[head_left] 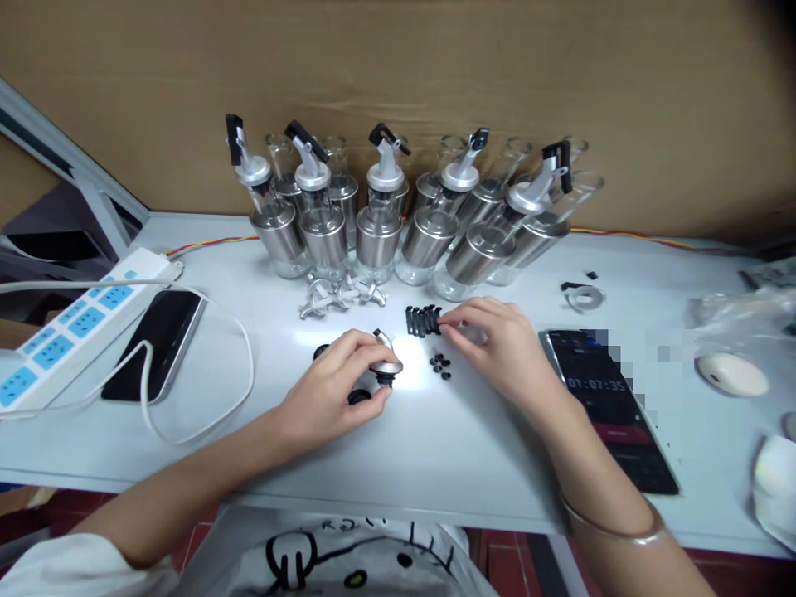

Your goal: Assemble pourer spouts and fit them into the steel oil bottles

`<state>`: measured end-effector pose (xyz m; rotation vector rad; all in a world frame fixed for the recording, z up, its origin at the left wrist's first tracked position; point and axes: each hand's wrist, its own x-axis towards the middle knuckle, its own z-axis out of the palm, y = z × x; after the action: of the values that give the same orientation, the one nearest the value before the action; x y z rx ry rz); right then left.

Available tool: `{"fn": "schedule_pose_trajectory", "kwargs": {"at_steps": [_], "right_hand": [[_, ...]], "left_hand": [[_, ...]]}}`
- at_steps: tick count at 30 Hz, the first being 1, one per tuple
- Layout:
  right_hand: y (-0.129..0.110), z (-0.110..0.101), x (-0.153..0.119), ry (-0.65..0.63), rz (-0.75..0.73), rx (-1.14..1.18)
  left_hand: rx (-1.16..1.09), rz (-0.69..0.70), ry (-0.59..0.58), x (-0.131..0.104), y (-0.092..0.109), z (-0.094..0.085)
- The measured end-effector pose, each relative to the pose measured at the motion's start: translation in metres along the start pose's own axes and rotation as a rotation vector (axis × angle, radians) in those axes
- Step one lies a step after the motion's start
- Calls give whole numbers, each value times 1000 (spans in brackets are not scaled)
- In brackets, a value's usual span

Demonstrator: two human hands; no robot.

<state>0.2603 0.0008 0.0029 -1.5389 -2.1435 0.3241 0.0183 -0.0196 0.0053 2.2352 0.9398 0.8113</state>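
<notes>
My left hand [329,385] grips a bottle pourer [386,366], a silver spout and collar above a ribbed black stopper, held upright just over the table. At the right end of a row of small black flip caps [421,321], my right hand [501,344] pinches one cap between thumb and index finger. Several tiny black plugs [440,363] lie below that row. Black round stoppers [359,397] sit partly hidden beneath my left hand. Behind it is a loose pile of silver spout pieces [342,294].
Glass bottles with steel sleeves [379,236] stand at the back, the front ones topped with pourers. A power strip [80,323], a black phone [155,344] and a white cable [249,365] lie left. Right are a timer phone [613,406], a clear ring [584,298] and a white oval object [732,374].
</notes>
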Motion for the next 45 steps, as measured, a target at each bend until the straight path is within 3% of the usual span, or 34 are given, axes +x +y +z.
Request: {"fn": "schedule_pose_trajectory", "kwargs": {"at_steps": [8,16,23,33,36,39,45], "right_hand": [[3,4,-1,-127,35,-64],[1,5,-2,-79,151,-147],[1,4,0,-80,377,-216],[1,1,0,-86,497,-175],[-7,-1,0,63,455,-65],[-19,0,-2,210,342,221],[-40,9,-10,339,241,666]], "left_hand": [[62,2,-7,-3,-1,1],[70,20,-5,-2,-1,1],[102,62,24,-2,0,1],[63,71,58,-3,-4,4],[70,72,76,-3,-5,5],[80,69,74,-4,-6,6],[75,109,26,-6,-8,7]]}}
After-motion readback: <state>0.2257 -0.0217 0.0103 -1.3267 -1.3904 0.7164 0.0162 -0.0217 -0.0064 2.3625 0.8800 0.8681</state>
